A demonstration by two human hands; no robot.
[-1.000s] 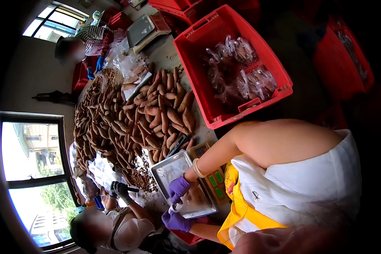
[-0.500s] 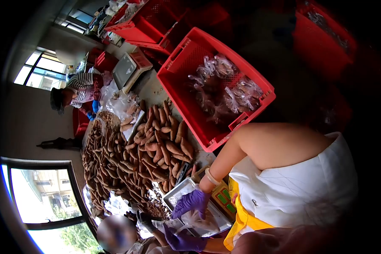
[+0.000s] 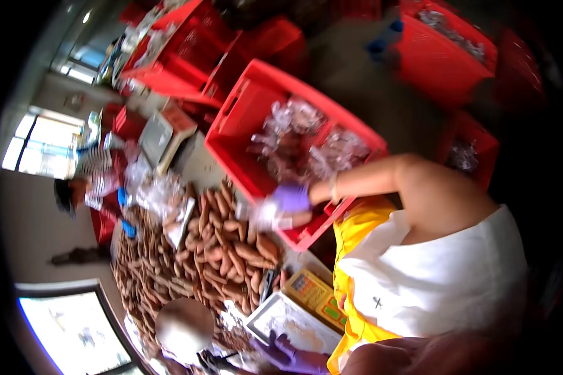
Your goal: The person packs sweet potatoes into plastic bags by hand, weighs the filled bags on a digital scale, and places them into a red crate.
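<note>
My right hand (image 3: 292, 197), in a purple glove, is closed on a clear plastic bag (image 3: 270, 215) with something brownish inside, probably sweet potatoes. Motion blurs the bag, held over the near side wall of a red crate (image 3: 247, 165). Several filled clear bags (image 3: 341, 150) lie inside that crate. Low in the view, my left hand (image 3: 280, 353), also purple-gloved, has its fingers spread and holds nothing. It is beside the metal tray (image 3: 294, 322) of a weighing scale, whose yellow panel (image 3: 313, 295) has green displays.
A big heap of sweet potatoes (image 3: 225, 250) spreads beyond the scale. A co-worker in blue gloves (image 3: 126, 228) sits at its far side, near another scale (image 3: 162, 137). Another person's dark-gloved hand (image 3: 216, 361) is close to my left hand. More red crates (image 3: 444, 59) stand around.
My right hand has moved from the scale tray up to the red crate, carrying the plastic bag. My left hand stays near the tray, fingers spread. The view has shifted.
</note>
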